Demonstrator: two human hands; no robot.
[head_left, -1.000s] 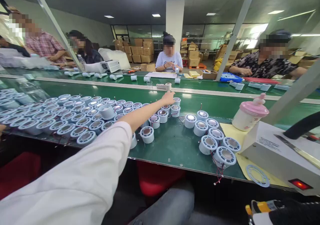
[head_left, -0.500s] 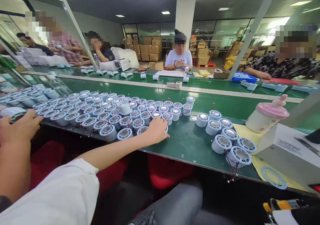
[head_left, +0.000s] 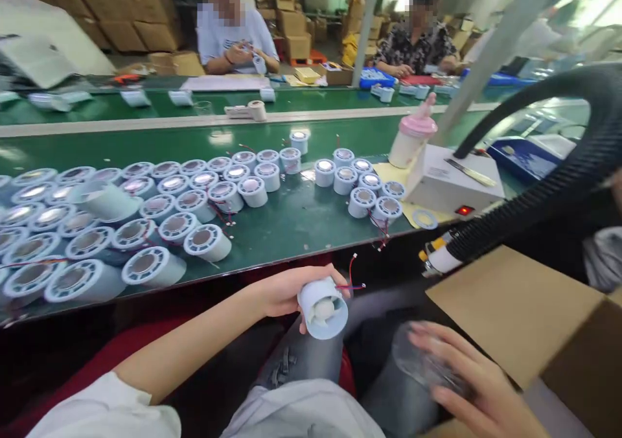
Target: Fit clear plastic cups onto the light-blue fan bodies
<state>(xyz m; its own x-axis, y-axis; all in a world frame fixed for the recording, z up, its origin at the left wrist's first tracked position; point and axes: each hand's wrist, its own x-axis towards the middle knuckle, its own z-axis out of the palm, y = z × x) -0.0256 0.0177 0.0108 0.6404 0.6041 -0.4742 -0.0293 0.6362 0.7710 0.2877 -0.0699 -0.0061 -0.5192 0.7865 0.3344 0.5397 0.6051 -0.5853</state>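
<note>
Down below the edge of the long green work table [head_left: 301, 227], over the person's lap, the left hand [head_left: 284, 292] is wrapped tight around a small round white plastic fan shell [head_left: 323, 308]. It is short and fat like a cup. Its long line runs from the palm out toward the camera and a bit down, so the open mouth, with little blades inside, faces us. Thin red and blue wires with a tiny plug [head_left: 352, 281] stick out of its back end, up and to the right. The right hand [head_left: 466, 376] sits lower and to the right, fingers curled on a clear round plastic disc [head_left: 422, 360]; the picture is blurry there, but it looks held. The two pieces are near, not touching. To do this part well, I think the shell should be kept steady with its open mouth turned to the disc, the disc held flat to that mouth, and the wires kept out of the way so they don't get pinched. Many more white fan shells [head_left: 146, 221] stand in rows on the table.
</note>
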